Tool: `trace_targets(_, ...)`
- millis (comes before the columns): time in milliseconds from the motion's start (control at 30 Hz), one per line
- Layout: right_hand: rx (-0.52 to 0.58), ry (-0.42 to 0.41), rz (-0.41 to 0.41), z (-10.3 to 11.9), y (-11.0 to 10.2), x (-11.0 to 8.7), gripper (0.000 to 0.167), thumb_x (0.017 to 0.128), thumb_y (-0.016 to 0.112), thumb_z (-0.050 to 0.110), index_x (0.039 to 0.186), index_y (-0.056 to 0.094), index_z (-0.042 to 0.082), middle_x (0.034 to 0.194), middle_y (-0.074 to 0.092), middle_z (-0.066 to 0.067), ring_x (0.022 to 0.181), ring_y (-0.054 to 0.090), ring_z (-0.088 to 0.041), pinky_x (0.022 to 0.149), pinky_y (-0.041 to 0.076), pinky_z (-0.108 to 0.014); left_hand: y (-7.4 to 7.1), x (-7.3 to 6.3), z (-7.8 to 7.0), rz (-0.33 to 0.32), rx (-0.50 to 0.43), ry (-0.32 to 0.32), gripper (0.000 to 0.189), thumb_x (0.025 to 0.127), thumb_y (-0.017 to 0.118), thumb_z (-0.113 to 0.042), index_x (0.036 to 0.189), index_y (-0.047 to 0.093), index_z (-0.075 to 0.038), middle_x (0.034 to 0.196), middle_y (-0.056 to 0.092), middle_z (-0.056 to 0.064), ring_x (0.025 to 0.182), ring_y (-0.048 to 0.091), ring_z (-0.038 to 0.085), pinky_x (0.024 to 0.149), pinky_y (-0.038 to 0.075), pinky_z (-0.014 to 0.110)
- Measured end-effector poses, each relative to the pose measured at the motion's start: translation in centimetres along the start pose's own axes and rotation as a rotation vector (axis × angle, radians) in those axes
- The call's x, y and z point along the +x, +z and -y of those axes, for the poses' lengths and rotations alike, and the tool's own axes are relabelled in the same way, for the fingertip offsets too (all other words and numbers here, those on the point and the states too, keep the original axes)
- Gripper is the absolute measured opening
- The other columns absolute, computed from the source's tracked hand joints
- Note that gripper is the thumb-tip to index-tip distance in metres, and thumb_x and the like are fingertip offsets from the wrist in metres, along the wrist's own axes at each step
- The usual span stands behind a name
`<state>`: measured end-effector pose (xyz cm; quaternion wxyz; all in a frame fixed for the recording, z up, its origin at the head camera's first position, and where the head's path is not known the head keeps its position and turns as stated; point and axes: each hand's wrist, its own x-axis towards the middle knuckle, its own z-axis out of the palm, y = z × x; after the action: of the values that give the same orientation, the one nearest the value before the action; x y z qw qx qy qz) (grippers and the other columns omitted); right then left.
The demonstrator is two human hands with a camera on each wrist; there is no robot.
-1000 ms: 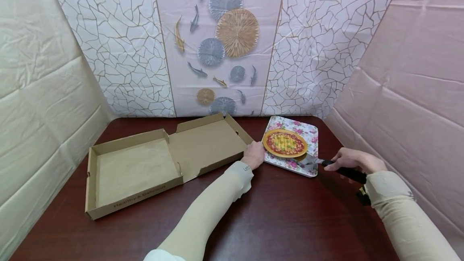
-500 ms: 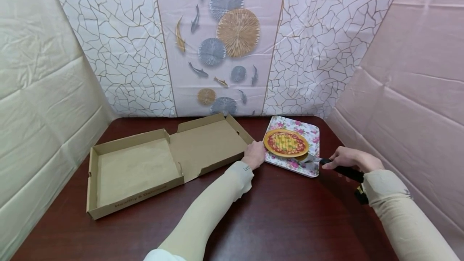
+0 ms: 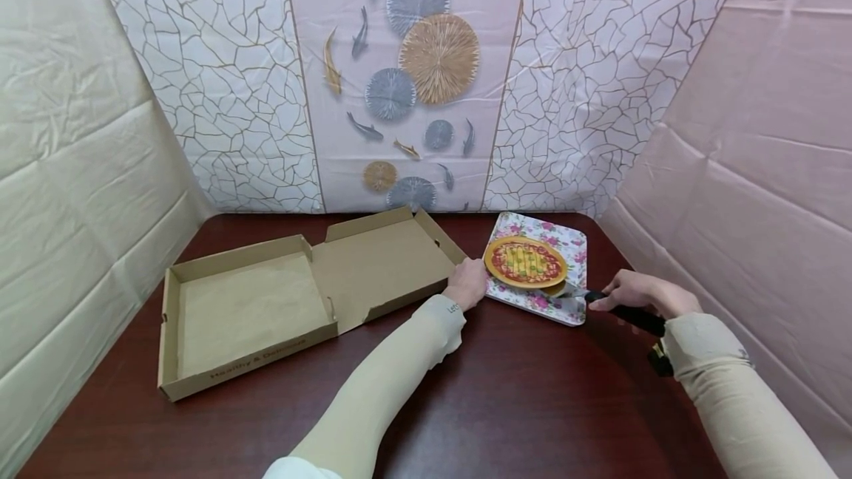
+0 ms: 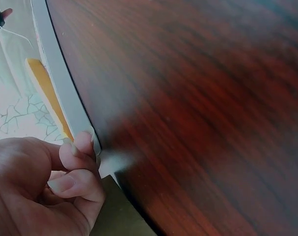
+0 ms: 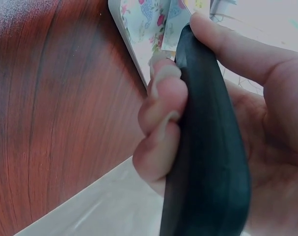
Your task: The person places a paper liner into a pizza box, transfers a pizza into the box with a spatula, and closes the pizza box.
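Note:
A flower-patterned white tray (image 3: 574, 246) lies at the back right of the table, carrying a round pizza (image 3: 526, 263) with red and yellow topping. My left hand (image 3: 467, 284) grips the tray's left edge; in the left wrist view its curled fingers pinch the grey rim (image 4: 70, 88), close to the pizza's yellow edge (image 4: 46, 93). A spatula's black handle (image 5: 207, 142) is wrapped in my right hand (image 3: 642, 294), fingers on one side and thumb along the top. The spatula's metal blade (image 3: 574, 291) reaches over the tray to the pizza's near right edge; its tip is hidden beneath it.
An opened cardboard pizza box (image 3: 246, 309) lies on the left of the table, its lid (image 3: 382, 253) spread toward the tray and ending beside my left hand. Dark red-brown tabletop (image 3: 519, 398) lies in front. Cloth walls (image 3: 752, 191) close in both sides and the back.
My right hand and the spatula have shifted slightly left, with the blade further in at the pizza's edge. The view has shifted slightly. My left hand keeps its hold on the tray.

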<state>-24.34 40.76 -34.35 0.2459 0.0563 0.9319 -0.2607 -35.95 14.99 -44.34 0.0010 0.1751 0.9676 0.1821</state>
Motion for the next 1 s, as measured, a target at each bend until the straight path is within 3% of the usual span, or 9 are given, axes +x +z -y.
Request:
trace_targets(100,0.002,-0.009,-0.007,0.0,0.1,0.1,0.060,0.091,0.065,0.030,0.127,0.049,-0.015,0.062,0.061,-0.004,0.049,0.060,-0.015,0.053,0.053,-0.033,-0.1,-0.1,0.0,0.021,-0.018,0.001,0.031,0.102,0.041,-0.015,0.086,0.067,-0.011,0.084,0.069,0.005,0.064,0.063,0.016,0.052,0.047,0.027)
trace_targets(267,0.015,-0.013,-0.011,0.1,0.3,0.2,0.051,0.092,0.065,0.030,0.119,0.055,-0.012,0.064,0.061,-0.005,0.050,0.059,-0.015,0.053,0.052,-0.032,-0.3,-0.3,0.0,0.045,-0.033,-0.002,0.033,0.103,0.040,-0.015,0.082,0.065,-0.011,0.078,0.067,0.006,0.058,0.060,0.015,0.048,0.046,0.026)
trace_targets(567,0.028,-0.030,-0.035,0.3,0.7,0.7,0.050,0.092,0.065,0.026,0.120,0.053,-0.014,0.066,0.062,-0.008,0.053,0.061,-0.017,0.053,0.053,-0.032,-0.3,-0.2,-0.1,0.023,0.005,0.012,0.030,0.102,0.041,-0.014,0.088,0.068,-0.011,0.089,0.071,0.005,0.069,0.063,0.015,0.056,0.048,0.027)
trace_targets(833,0.015,-0.032,-0.035,0.4,0.8,1.0,0.055,0.091,0.065,0.025,0.124,0.050,-0.016,0.066,0.062,-0.006,0.053,0.061,-0.017,0.053,0.054,-0.032,-0.1,-0.2,0.0,0.025,0.014,0.006,0.031,0.101,0.042,-0.014,0.086,0.068,-0.011,0.089,0.071,0.005,0.071,0.064,0.015,0.058,0.049,0.029)
trace_targets(1000,0.010,-0.043,-0.040,0.4,0.8,1.1,0.050,0.092,0.064,0.024,0.121,0.053,-0.015,0.065,0.061,-0.005,0.052,0.061,-0.016,0.053,0.053,-0.032,-0.1,-0.2,-0.1,0.011,0.011,0.016,0.029,0.102,0.042,-0.014,0.095,0.070,-0.012,0.096,0.072,0.005,0.077,0.066,0.016,0.060,0.050,0.031)
